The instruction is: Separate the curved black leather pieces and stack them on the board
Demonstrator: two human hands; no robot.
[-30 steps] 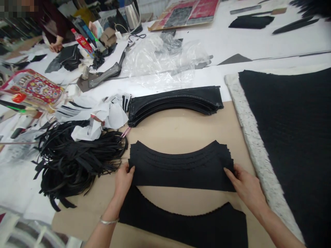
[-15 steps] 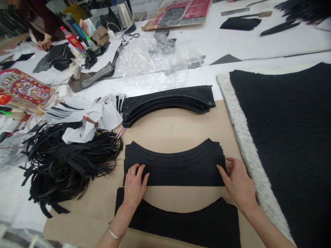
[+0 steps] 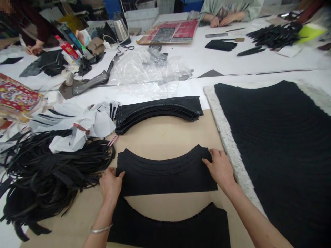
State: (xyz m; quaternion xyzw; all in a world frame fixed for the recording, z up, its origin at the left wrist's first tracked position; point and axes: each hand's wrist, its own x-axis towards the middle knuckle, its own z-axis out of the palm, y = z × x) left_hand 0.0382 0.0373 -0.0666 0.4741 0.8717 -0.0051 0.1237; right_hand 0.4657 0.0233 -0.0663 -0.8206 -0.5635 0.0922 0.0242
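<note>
A black fabric piece (image 3: 165, 179) with a curved upper edge lies flat on brown board, apparently several layers thick. At its left edge is my left hand (image 3: 111, 184), thumb on the top and fingers at the side, closed on the edge. My right hand (image 3: 221, 168) pinches the upper right edge between thumb and fingers. Nearer to me lies a second black fabric piece (image 3: 168, 234) with a similar curved cut; my left wrist is over its upper left corner. Beyond, a stack of curved black pieces (image 3: 157, 106) rests on the board.
Black fabric strips (image 3: 51, 168) heap at the left beside white scraps (image 3: 100, 117). A large black fabric sheet (image 3: 274, 137) on a pale fibrous layer (image 3: 229, 141) covers the right. Clear plastic (image 3: 147, 69) lies beyond. Two other people's hands (image 3: 224, 20) (image 3: 34, 49) are across the table.
My left hand has shifted from on top of the fabric to its left edge. My right hand has moved up along the right edge. The camera view has turned, showing more of the far side.
</note>
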